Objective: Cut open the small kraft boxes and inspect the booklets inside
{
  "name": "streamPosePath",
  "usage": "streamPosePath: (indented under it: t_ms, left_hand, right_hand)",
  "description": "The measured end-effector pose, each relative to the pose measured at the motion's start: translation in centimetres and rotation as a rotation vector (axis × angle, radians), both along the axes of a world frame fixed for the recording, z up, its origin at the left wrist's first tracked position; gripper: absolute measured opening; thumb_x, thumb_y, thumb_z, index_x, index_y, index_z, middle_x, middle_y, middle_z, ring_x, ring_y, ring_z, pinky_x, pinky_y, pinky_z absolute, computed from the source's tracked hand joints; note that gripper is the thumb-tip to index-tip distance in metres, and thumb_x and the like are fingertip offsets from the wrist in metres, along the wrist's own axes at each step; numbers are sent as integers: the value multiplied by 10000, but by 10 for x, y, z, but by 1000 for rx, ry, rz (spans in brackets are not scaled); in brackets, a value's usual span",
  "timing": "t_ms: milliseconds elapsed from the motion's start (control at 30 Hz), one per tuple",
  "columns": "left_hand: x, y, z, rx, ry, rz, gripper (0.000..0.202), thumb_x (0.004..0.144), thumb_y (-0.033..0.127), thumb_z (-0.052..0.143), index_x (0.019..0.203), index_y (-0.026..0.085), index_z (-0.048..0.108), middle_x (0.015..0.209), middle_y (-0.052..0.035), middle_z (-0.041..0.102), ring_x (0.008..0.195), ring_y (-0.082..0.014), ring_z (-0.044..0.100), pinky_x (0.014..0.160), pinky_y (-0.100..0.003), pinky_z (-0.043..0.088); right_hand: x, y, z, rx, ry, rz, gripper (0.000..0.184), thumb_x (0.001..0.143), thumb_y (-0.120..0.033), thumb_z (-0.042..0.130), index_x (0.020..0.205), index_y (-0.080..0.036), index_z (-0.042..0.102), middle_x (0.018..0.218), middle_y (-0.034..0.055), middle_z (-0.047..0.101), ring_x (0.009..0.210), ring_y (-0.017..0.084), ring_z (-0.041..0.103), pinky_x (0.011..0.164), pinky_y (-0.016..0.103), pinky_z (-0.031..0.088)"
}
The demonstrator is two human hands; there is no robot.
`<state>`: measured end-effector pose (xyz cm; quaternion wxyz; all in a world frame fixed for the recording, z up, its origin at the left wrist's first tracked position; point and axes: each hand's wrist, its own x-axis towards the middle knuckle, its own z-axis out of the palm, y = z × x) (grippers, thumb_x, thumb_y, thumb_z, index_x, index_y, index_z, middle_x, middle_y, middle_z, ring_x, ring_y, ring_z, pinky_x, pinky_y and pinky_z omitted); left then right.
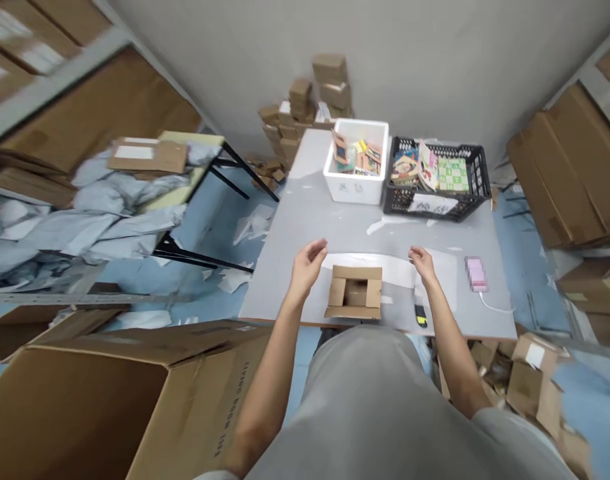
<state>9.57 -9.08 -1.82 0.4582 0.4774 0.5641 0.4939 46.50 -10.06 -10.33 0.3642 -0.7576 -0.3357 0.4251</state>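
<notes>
A small cardboard box [336, 293] stands at the table's near edge with its flaps spread open. Above the table and to the left of this box is my left hand [309, 263], its fingers loosely bent and nothing in them. My right hand [423, 262] hovers over the white sheets to the right of the box, also holding nothing, with the fingers a little apart. Close below it lies a black and yellow utility knife [421, 316]. A white paper strip [395, 270] runs behind the box between both hands.
At the table's back, a white bin [355, 192] and a black crate [435, 208] hold printed pieces and booklets. A pixelated phone [477, 273] with a cable lies right. A large open carton [205, 393] stands left; grey parcels [105, 220] cover a side table.
</notes>
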Motion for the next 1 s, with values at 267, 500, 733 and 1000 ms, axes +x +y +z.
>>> streamPosePath:
  t_ms: [267, 500, 733, 1000]
  left_hand:
    - [-5, -87, -30, -373, -52, 90, 680, 741, 624, 952, 1234, 179, 803, 1139, -115, 865, 1228, -351, 820, 1299, -619, 550]
    - [24, -73, -4, -267, -8, -8, 598, 867, 589, 889, 1297, 186, 786, 1214, -127, 853, 1223, -304, 803, 1254, -584, 590]
    - [47, -75, 6, -89, 133, -320, 792, 981, 671, 806, 1641, 279, 612, 1697, -171, 631, 1579, -366, 618, 1280, -566, 562]
    - [49, -72, 5, 6, 439, -519, 1287, 833, 678, 981, 1862, 377, 269, 1963, -140, 168, 1823, -452, 120, 1439, -662, 267]
  right_hand:
    - [75, -106, -65, -507, -368, -203, 910, 791, -324, 925, 1581, -59, 561, 1659, 351, 539, 1484, 434, 650, 1246, 506, 521]
    - [58, -99, -70, -410, -475, -69, 259, 1014, -239, 614, 1207, -134, 752, 1382, 194, 719, 1206, 281, 724, 1147, 408, 543]
    - [8, -83, -12, 260, -474, 164, 195, 1042, -320, 602, 1121, -203, 737, 1249, 148, 719, 1103, 276, 704, 1029, 427, 592]
    - [-48, -92, 87, 688, -289, 390, 107, 1065, -253, 671, 1098, -282, 768, 1171, 71, 748, 1113, 259, 738, 999, 428, 626]
